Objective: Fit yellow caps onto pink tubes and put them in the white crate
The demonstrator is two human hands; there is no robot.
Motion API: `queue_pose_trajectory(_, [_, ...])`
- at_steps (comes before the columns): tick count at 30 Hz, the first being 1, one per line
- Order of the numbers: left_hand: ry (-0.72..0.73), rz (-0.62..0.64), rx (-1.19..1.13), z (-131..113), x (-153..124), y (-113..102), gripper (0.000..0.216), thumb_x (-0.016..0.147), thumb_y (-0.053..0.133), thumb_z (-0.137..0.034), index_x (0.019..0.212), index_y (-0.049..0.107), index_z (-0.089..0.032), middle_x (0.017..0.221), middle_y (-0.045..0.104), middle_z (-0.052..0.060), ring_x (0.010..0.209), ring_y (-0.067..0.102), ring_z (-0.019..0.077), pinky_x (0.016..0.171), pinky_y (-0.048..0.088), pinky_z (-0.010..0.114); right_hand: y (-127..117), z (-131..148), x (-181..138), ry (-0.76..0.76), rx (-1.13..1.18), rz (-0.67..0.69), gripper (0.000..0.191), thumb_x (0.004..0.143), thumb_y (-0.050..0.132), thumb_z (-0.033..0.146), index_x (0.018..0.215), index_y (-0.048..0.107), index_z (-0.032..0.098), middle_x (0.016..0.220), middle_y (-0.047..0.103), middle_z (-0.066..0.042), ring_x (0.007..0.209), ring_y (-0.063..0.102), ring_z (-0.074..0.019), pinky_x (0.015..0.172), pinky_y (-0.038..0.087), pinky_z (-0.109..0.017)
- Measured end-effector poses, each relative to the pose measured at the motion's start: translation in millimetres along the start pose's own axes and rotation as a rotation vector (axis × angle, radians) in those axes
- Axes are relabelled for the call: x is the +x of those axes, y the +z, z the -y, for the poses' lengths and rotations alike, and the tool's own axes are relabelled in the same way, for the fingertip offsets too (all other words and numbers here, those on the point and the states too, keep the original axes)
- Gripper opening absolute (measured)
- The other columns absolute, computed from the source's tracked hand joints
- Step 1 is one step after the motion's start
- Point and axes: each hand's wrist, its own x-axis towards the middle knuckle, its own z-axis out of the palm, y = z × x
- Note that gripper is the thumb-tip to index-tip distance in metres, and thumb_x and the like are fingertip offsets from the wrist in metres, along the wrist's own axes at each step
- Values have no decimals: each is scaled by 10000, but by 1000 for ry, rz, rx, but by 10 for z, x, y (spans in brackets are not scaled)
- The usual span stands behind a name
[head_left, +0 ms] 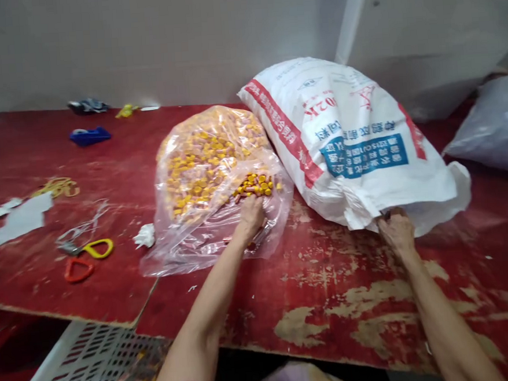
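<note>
My left hand (252, 217) reaches into the mouth of a clear plastic bag (189, 256). Its curled fingers touch a heap of small yellow-capped pieces (258, 185) with reddish stems; what they hold, if anything, is hidden. Many more such pieces fill the bag behind. To the right, a bulging white woven sack (339, 109) with red and blue print lies on its side. My right hand (396, 230) is closed on the rim of the sack's mouth, its fingertips partly hidden by the folds.
On the worn red table (312, 279) at left lie scissors (86, 251), yellow rubber bands (58, 187), white scraps (23, 218) and a blue tape dispenser (90, 136). A white perforated crate (81, 365) sits below the front edge. Another filled bag (495, 124) lies far right.
</note>
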Motion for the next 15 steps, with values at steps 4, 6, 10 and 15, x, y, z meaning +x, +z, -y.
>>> queue_pose_trajectory(4, [-301, -252, -654, -64, -281, -103, 87, 751, 538, -217, 699, 583, -164, 747, 638, 63, 737, 595, 186, 707, 456, 304, -249, 43, -607, 114, 446, -32, 653, 801, 536, 431, 1356, 405, 113, 890, 581, -68, 711, 544, -175, 686, 469, -326])
queue_pose_trajectory(6, [-411, -217, -1157, -263, -544, -156, 145, 712, 608, -300, 678, 553, -171, 653, 638, 20, 632, 597, 152, 635, 465, 271, -285, 205, -882, 100, 748, 45, 654, 770, 601, 423, 1325, 397, 144, 919, 580, -61, 749, 560, -162, 672, 479, -291])
queue_pose_trajectory(10, [-552, 21, -1784, -829, -1114, -149, 285, 591, 746, -344, 657, 543, -154, 616, 659, 23, 571, 617, 137, 544, 468, 232, -241, 631, -1241, 112, 1150, 114, 503, 714, 715, 350, 1106, 436, 203, 900, 583, -39, 775, 580, -158, 694, 501, -292])
queue_pose_trajectory(15, [-723, 3, -2064, -1183, -1474, -43, 350, 544, 815, -331, 686, 552, -147, 613, 643, -9, 544, 603, 106, 532, 482, 216, -263, 1000, -1424, -154, 1051, 347, 465, 843, 595, 312, 1274, 434, 251, 908, 536, -23, 811, 552, -145, 757, 497, -297])
